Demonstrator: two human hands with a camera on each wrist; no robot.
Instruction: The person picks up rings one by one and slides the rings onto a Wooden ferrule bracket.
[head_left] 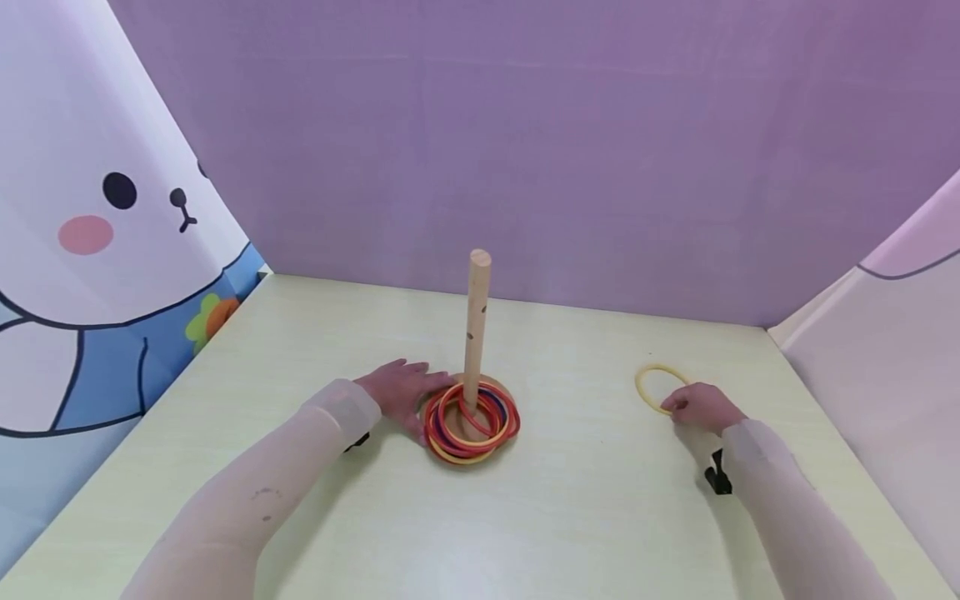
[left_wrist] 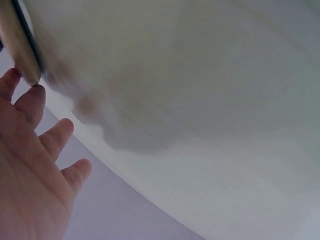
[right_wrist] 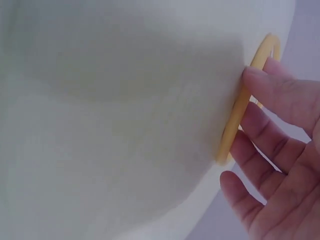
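A wooden peg stands upright on a round wooden base. Several red, yellow and dark-blue rings lie piled around its foot. My left hand is spread at the left of the pile, its fingertips touching the edge of the base. In the left wrist view the fingers are apart and nearly straight. Far to the right, my right hand pinches the near edge of a yellow ring between thumb and fingers. The right wrist view shows the ring against the fingers, at or just above the tabletop.
The pale tabletop spreads around and between the hands. A purple backdrop rises behind it. Printed cloth with a cartoon animal borders the left side, and a pale cloth the right.
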